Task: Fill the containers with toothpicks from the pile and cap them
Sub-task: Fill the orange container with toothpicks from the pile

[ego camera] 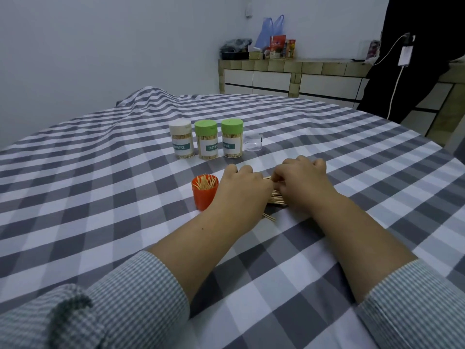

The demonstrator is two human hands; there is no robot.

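Observation:
An orange container (204,196) stands open on the checked cloth, with toothpicks sticking up out of it. Just right of it lies the toothpick pile (275,199), mostly hidden under my hands. My left hand (241,190) rests knuckles-up against the pile. My right hand (300,178) pinches a bunch of toothpicks from the pile, their tips showing between both hands. Behind stand three capped, filled containers: a white-capped one (181,139) and two green-capped ones (206,141) (232,138). A clear cap (253,141) lies beside them.
The table with the grey and white checked cloth (100,197) rises in a fold at the back left. A tiled counter (289,76) with bags and boxes stands behind. A dark figure with a white cable (395,79) is at the far right.

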